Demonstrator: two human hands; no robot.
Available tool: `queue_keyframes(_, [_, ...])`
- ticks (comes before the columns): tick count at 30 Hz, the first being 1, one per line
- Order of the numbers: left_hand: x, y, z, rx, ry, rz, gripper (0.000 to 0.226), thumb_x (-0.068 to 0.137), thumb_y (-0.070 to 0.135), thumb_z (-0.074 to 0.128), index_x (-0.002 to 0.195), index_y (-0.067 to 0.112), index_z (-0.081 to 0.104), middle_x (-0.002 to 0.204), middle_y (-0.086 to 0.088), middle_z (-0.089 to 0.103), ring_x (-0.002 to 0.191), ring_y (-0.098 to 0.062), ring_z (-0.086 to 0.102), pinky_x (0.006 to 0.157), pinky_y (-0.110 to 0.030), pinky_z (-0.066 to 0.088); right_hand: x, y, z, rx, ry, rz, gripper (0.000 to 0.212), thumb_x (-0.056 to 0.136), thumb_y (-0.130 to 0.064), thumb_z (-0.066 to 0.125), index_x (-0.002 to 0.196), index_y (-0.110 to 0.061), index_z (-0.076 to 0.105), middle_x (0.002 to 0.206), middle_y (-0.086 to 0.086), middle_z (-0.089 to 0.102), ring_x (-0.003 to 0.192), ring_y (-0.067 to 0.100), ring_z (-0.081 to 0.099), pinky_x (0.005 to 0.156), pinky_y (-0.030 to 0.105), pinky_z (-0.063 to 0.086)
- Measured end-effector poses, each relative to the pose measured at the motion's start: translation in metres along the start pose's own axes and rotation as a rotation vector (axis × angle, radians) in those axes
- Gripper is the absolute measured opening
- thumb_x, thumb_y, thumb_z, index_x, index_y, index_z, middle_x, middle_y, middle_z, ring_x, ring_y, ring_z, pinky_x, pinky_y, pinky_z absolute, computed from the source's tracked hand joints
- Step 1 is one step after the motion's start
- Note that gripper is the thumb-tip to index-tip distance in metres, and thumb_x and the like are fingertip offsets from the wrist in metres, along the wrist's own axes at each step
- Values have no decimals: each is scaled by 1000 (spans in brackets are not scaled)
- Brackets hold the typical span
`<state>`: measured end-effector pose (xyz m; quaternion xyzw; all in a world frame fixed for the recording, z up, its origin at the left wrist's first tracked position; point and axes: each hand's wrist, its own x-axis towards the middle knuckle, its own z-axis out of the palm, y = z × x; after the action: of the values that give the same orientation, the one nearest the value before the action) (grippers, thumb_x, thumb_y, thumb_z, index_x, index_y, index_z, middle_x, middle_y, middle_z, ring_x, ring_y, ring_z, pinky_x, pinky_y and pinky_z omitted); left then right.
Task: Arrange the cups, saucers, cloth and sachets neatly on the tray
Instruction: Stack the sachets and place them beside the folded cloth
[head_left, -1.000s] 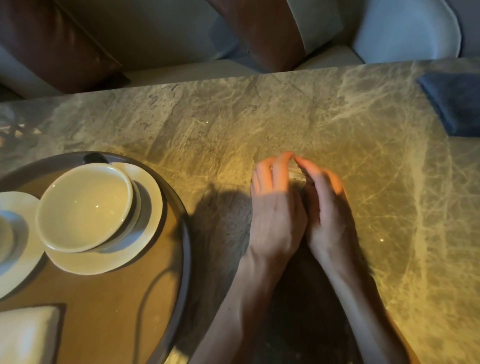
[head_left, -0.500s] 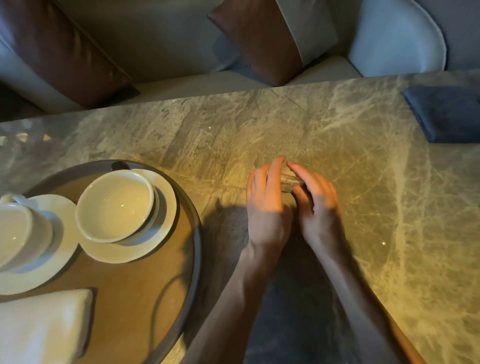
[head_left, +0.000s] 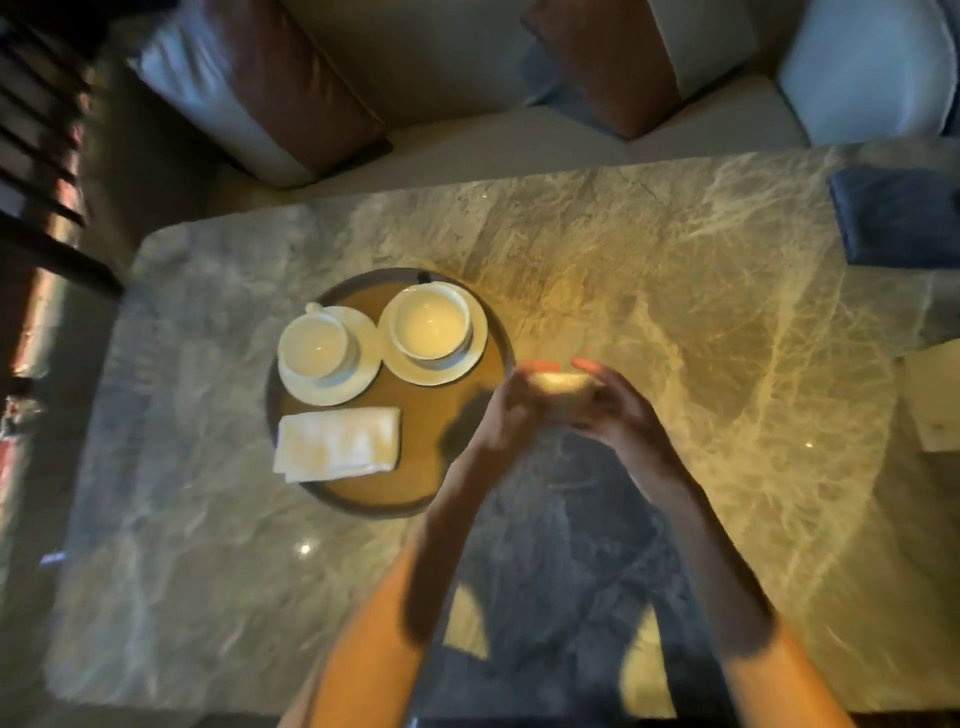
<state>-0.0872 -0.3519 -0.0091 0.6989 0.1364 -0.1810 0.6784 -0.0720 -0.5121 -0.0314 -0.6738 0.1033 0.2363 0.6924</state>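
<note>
Hands first: left hand (head_left: 506, 415) and right hand (head_left: 621, 410) set close together at the right rim of the tray (head_left: 374, 510), above the marble table (head_left: 701, 291). Fingers of both curled round a small pale bundle of sachets (head_left: 561, 387), left hand at one end, right hand at the other; bundle off the tray, just beside its right rim, too blurred to count. Now from the left. At the tray's far left, left cup (head_left: 313, 345) upright on left saucer (head_left: 343, 392), handle toward the far side. Nearer, white cloth (head_left: 337, 441) folded into a flat oblong, lying along the tray's near-left side and reaching the rim. Next, at the tray's far right, right cup (head_left: 428, 322) upright on right saucer (head_left: 475, 343), the two saucers touching or very nearly so. Past the hands, well apart at the table's far right edge, folded blue cloth (head_left: 893, 218); nearer along that same edge, pale sheet of paper (head_left: 935, 400), partly cut off.
</note>
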Motion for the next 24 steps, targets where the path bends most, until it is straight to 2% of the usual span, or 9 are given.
queue_keyframes(2, [-35, 4, -15, -139, -37, -74, 36, 85, 12, 51, 121, 9, 52, 103, -17, 60, 89, -28, 63, 83, -49, 53, -27, -6, 17, 69, -38, 27, 43, 92, 8, 52, 131, -9, 55, 116, 13, 60, 97, 19, 63, 79, 32, 57])
queue_keyframes(5, [-78, 14, -29, -173, -6, -119, 38, 91, 8, 50, 128, 10, 47, 99, -10, 66, 79, -26, 70, 74, -40, 59, -58, -21, 39, 21, -121, 9, 37, 97, -3, 49, 129, -20, 57, 114, 7, 65, 97, 13, 66, 77, 25, 57])
queue_keyframes(9, [-115, 42, -38, -135, 62, -85, 38, 99, -2, 41, 136, 4, 39, 119, -26, 55, 95, -35, 66, 88, -51, 55, -89, -40, 62, -146, -186, -91, 36, 102, -19, 47, 135, -34, 47, 134, -4, 52, 111, -6, 55, 77, 14, 53])
queue_keyframes(14, [-147, 70, -59, -142, 79, -35, 37, 94, 2, 46, 131, 1, 51, 123, -25, 62, 110, -35, 65, 93, -48, 56, -108, -65, 76, -222, -204, -117, 32, 93, -38, 53, 124, -47, 54, 137, -3, 55, 124, 14, 55, 98, 35, 54])
queue_keyframes(17, [-160, 79, -77, -129, 108, -21, 37, 92, 11, 50, 129, 3, 53, 117, -19, 67, 106, -29, 68, 86, -43, 59, -114, -77, 92, -270, -240, -152, 44, 87, -51, 57, 130, -44, 53, 134, -4, 58, 116, 5, 60, 86, 21, 56])
queue_keyframes(19, [-167, 85, -90, -91, 121, 2, 24, 93, 13, 53, 116, 16, 62, 100, 3, 74, 93, -8, 71, 72, -23, 60, -117, -83, 104, -379, -244, -231, 48, 87, -46, 65, 132, -38, 52, 134, -8, 55, 120, 3, 56, 88, 12, 50])
queue_keyframes(21, [-176, 92, -104, -60, 121, 18, 25, 94, 6, 52, 106, 26, 62, 91, 22, 73, 86, 6, 69, 65, -10, 54, -119, -87, 114, -479, -281, -314, 56, 85, -22, 73, 133, -37, 49, 142, -13, 44, 133, 5, 45, 100, 13, 44])
queue_keyframes(22, [-181, 94, -110, -36, 117, 32, 27, 92, 5, 52, 104, 27, 61, 90, 26, 72, 86, 8, 68, 66, -7, 52, -121, -90, 118, -510, -314, -331, 65, 82, -14, 75, 134, -40, 47, 146, -15, 38, 136, 2, 40, 104, 14, 41])
queue_keyframes(24, [-189, 95, -120, 6, 117, 52, 29, 90, 1, 51, 105, 23, 62, 91, 20, 73, 91, 1, 67, 71, -8, 52, -128, -100, 130, -608, -357, -400, 67, 81, -20, 76, 136, -46, 46, 147, -19, 39, 136, -3, 38, 107, 14, 38])
